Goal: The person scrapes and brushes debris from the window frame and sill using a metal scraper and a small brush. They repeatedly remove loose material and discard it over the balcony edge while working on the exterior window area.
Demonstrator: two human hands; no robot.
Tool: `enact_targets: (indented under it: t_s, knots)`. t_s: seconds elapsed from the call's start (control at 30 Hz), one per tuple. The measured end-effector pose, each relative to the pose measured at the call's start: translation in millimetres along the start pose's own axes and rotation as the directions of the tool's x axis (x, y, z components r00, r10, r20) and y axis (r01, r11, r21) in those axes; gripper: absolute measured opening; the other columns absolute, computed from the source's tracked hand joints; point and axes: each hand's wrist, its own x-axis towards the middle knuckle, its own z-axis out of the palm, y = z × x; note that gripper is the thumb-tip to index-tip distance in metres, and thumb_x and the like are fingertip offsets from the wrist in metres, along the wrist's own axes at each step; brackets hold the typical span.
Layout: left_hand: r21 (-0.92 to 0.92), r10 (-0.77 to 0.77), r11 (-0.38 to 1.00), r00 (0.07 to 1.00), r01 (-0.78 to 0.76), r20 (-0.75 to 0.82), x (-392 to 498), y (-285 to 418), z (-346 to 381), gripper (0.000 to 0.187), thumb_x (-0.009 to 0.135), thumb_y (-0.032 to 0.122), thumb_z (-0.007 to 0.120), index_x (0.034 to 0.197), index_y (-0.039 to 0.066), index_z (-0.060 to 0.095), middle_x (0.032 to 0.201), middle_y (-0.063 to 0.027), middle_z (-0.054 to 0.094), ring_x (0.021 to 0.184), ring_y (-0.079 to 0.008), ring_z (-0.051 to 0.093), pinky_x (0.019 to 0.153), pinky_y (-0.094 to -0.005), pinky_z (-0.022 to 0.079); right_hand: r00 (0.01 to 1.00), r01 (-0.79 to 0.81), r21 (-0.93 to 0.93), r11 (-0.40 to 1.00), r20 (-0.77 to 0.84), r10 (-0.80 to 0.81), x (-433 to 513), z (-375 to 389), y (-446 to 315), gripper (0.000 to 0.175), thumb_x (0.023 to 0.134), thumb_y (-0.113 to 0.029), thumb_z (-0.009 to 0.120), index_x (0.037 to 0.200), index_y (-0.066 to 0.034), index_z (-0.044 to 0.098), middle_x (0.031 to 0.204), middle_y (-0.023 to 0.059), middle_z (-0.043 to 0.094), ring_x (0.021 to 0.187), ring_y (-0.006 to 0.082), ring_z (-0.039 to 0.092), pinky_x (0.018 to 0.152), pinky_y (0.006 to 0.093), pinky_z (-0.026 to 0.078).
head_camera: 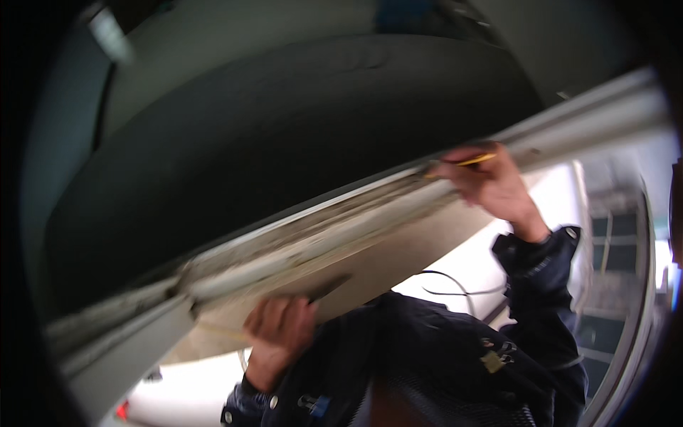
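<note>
My right hand is at the upper right, pinching a slim yellow-handled tool. Its dark tip meets a long, pale frame, at the upper end of a brown, dirty-looking groove. Motion blur hides what kind of tool it is. Lower left, my left hand has its fingers curled around a dark, slender object, which points up and right over a beige board. Blur leaves that object's exact kind unclear.
A large dark panel lies beyond the frame. At the lower left, another pale frame member meets it at a corner. A black cable loops near my right sleeve. Something red shows at the bottom left.
</note>
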Motion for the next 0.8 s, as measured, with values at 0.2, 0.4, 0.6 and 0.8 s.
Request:
enact_targets:
  t_s: [0.2, 0.4, 0.6, 0.8]
  knots:
    - [0.101, -0.069, 0.992, 0.992, 0.08, -0.107, -12.6, 3.9, 7.3, 0.017, 0.083, 0.02, 0.082, 0.093, 0.01, 0.072, 0.091, -0.001, 0.058, 0.081, -0.0193, 0.062, 0.067, -0.0322, 0.053, 0.949, -0.161, -0.176, 0.971, -0.299, 0.103, 9.2, -9.7, 31.7, 0.015, 0.102, -0.013, 0.068, 0.102, 0.0008, 0.076, 0.061, -0.004, 0.055, 0.047, 0.0035, 0.042, 0.043, 0.0243, 0.031]
    - [0.101, -0.081, 0.989, 0.977, 0.103, -0.199, -13.2, -0.7, 9.4, 0.019, 0.084, 0.018, 0.082, 0.095, 0.007, 0.073, 0.093, -0.0034, 0.06, 0.087, -0.0217, 0.063, 0.071, -0.034, 0.054, 0.99, 0.09, -0.018, 0.996, -0.108, -0.091, 6.6, -7.5, 29.3, 0.021, 0.1, -0.014, 0.064, 0.098, 0.0031, 0.076, 0.057, -0.0006, 0.054, 0.046, 0.0059, 0.045, 0.044, 0.0261, 0.034]
    - [0.122, -0.081, 0.985, 0.952, 0.122, -0.295, -14.6, 2.0, -2.4, 0.023, 0.074, 0.007, 0.086, 0.095, 0.005, 0.076, 0.096, -0.0062, 0.065, 0.085, -0.0239, 0.066, 0.07, -0.0339, 0.055, 0.974, -0.037, -0.241, 0.97, -0.225, -0.019, 13.0, -10.0, 33.8, 0.022, 0.1, -0.016, 0.065, 0.098, 0.0038, 0.075, 0.059, 0.0009, 0.058, 0.047, 0.0062, 0.047, 0.045, 0.026, 0.036]
    - [0.201, -0.382, 0.864, 0.862, 0.461, -0.334, -56.3, 0.8, -52.4, 0.019, 0.079, 0.004, 0.084, 0.081, 0.006, 0.065, 0.077, -0.0065, 0.064, 0.064, -0.0214, 0.062, 0.055, -0.0327, 0.049, 0.955, 0.119, -0.146, 0.982, -0.252, -0.153, -2.5, -9.0, 28.0, 0.02, 0.103, -0.017, 0.066, 0.104, -0.0003, 0.077, 0.066, 0.0018, 0.063, 0.05, 0.0043, 0.047, 0.046, 0.0243, 0.035]
